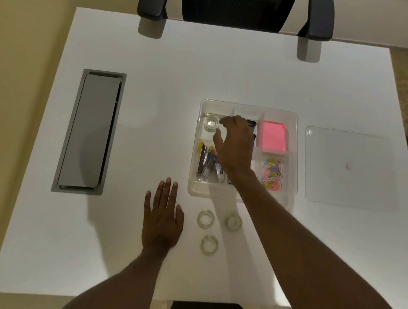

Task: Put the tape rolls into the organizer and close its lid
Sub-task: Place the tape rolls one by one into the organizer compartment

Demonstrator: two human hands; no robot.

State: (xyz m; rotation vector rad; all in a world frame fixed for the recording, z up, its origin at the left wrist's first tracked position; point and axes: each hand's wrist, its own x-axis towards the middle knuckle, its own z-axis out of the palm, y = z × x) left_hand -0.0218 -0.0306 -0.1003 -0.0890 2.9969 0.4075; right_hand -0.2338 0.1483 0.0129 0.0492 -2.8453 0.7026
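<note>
A person's right hand point(235, 144) hovers over the far-left compartment of a clear plastic organizer point(295, 143) on a white surface point(178, 72), fingers loosely spread and apparently empty, thumb and fingertips just beside a tape roll point(211, 124) that lies flat in that compartment. The left hand point(162, 218) rests open, palm down, on the surface near the organizer's front-left corner, holding nothing.

Three more tape rolls wait on the surface in front of the organizer: a front-left roll point(205, 219), a front-right roll point(233, 222) and a nearest roll point(209, 244), set close together but apart from one another. The lid point(346, 166), a clear flat panel, lies well off to the right of the organizer.

The step in hand looks like seating the first roll. Done well, the hand would lift straight up clear of the dividers, so as not to drag the roll, and leave it flat toward a corner, since three more must probably share the same compartment and still let the lid sit flush.

The rolls are small rings of clear, faintly yellowish tape with open cores, nearly see-through against the white. Staplers point(206, 163), pink sticky notes point(274, 136) and coloured paper clips point(273, 174) fill other compartments.
</note>
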